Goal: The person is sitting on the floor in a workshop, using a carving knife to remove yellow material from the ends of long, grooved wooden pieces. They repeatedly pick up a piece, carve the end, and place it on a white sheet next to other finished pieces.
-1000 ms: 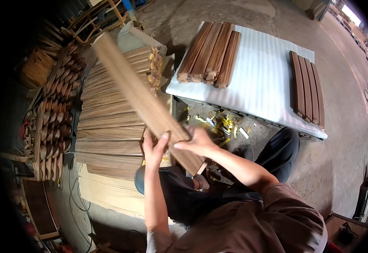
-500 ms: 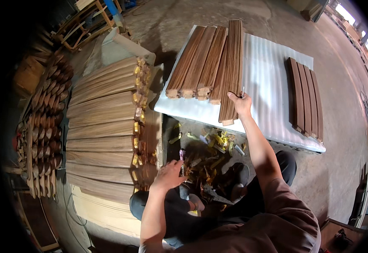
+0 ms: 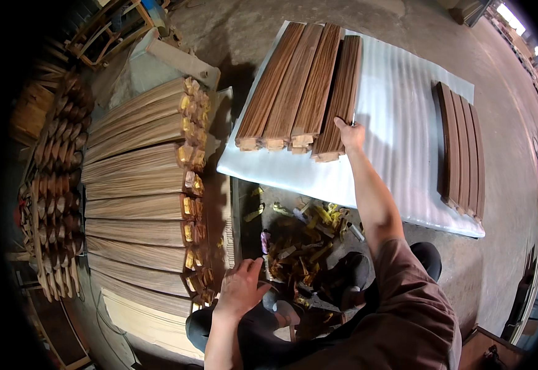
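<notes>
My right hand (image 3: 351,134) has its thumb on top of the near end of a dark striped wooden slat (image 3: 345,92), with the fingers at its right edge. A small thin object, too small to name, sticks up by those fingers. The slat lies on a white foam sheet (image 3: 398,123), just right of several similar wooden slats (image 3: 284,80), with a narrow dark gap between. Over my lap, my left hand (image 3: 242,288) hovers with fingers spread and nothing in it. Left of it is a large stack of striped wooden slats (image 3: 136,172), with yellow wrapping on their ends.
More curved wooden slats (image 3: 460,148) lie at the sheet's right side. Yellow scraps (image 3: 327,216) and a purple piece (image 3: 265,240) litter the floor near my feet. A rack of curved wooden parts (image 3: 59,191) stands far left. Wooden frames (image 3: 111,31) are at the back.
The slat under my right hand has moved away from me and come level beside the others, no longer overlapping them. My left hand stays over my lap. The view has shifted slightly.
</notes>
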Demonstrator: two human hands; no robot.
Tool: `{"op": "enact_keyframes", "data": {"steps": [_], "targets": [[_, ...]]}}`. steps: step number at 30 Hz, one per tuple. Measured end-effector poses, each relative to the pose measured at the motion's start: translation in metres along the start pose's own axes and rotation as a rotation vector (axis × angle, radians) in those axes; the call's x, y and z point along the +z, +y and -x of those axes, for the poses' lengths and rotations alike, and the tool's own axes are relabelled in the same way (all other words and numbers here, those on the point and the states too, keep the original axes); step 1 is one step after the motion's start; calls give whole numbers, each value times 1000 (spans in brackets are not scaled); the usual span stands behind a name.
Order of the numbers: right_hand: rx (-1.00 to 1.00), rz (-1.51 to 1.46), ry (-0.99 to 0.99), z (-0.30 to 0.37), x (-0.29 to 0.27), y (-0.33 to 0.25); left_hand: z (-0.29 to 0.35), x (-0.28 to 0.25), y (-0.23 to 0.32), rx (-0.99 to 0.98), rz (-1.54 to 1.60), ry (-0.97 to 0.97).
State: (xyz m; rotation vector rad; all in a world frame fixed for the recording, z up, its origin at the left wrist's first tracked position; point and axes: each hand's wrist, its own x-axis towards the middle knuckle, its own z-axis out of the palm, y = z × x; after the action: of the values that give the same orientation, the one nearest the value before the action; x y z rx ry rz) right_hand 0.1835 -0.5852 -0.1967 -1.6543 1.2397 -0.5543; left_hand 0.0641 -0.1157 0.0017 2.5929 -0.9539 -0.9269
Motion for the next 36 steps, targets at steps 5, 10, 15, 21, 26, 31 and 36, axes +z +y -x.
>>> {"op": "enact_keyframes", "data": {"steps": [5,10,15,21,26,31,36], "targets": [[-74,259,-78,-30,9,2,-5,-3,2,52,-52,2],[-147,373,-240,-32,20,-4,6,-2,1,27,-54,59],[-348,187,-322,-7,-23,23,16,1,-13,93,-95,158],[-42,217,-874,133,-78,-2,50,-8,-14,91,128,486],[-70,392,-1087,229,-133,-36,113,-37,-41,89,336,1100],[-95,291,-1172,274,-177,-14,214,13,-160,-637,806,1279],[75,151,-1137,311,-191,5,220,237,-298,-1057,1839,1315]]}}
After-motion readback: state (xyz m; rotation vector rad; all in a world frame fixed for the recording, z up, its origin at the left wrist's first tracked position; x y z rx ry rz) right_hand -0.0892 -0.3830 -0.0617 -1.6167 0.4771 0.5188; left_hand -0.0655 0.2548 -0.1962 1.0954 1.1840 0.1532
